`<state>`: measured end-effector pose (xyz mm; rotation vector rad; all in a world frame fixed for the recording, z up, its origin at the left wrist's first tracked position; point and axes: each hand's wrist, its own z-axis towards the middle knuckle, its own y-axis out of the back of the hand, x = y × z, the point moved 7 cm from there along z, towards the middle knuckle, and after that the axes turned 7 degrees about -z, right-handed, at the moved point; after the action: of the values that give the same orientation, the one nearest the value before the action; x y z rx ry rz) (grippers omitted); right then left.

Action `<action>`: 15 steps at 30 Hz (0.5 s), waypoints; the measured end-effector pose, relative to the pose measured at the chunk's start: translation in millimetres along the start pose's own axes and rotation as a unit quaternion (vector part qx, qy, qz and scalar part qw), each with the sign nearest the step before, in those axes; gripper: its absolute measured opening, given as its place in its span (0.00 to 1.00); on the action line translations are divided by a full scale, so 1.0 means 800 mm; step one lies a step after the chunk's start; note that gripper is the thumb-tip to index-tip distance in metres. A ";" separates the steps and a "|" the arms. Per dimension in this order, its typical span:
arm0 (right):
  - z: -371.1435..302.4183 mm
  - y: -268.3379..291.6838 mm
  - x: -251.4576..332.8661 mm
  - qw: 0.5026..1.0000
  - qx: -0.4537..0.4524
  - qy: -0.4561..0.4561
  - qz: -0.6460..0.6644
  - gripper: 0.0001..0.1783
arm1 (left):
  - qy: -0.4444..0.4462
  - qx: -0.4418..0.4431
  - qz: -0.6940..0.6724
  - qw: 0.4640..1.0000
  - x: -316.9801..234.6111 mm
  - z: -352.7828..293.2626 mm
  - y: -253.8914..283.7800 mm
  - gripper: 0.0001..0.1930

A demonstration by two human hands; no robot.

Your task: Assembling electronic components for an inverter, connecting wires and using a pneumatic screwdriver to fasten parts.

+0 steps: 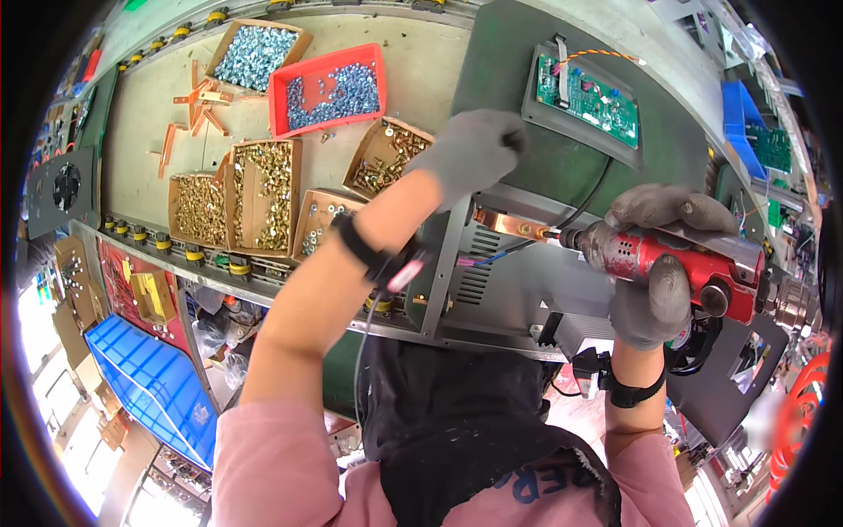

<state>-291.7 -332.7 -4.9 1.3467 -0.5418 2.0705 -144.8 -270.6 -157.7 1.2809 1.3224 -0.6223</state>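
Observation:
My right hand (652, 306), in a grey glove, grips a red power screwdriver (685, 263) held sideways. The screwdriver's bit points left and meets a brass-coloured bolt (527, 230) on a copper strip (499, 221). This strip is at the edge of a grey vented metal cabinet (492, 281). My left hand (474, 156), also gloved, is over the dark green panel (496, 70), next to a cardboard box of bolts (386, 158). Its fingers are curled in and somewhat blurred; whatever they may hold is hidden.
Left of the cabinet are a red bin of small silver parts (334, 92), a box of silver hardware (255, 57), boxes of brass-coloured bolts (263, 193) and loose copper strips (204, 110). A green circuit board (588, 101) with wires is at the far right. A red coiled hose (803, 413) hangs at right.

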 end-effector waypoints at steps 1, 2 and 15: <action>0.001 0.001 -0.001 1.000 0.001 -0.002 0.002 0.25 | 0.061 0.009 -0.105 0.993 0.014 -0.027 0.005 0.10; 0.002 0.000 -0.001 1.000 0.009 0.001 -0.004 0.25 | 0.111 0.012 -0.209 0.971 0.023 -0.055 0.003 0.10; 0.000 -0.002 -0.001 0.999 0.043 -0.002 0.017 0.23 | 0.203 -0.070 -0.690 0.692 0.014 -0.162 -0.133 0.13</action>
<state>-290.3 -332.1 -5.9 1.3995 -0.4855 2.1417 -284.1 -177.6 -173.2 0.0091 2.6034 -1.2252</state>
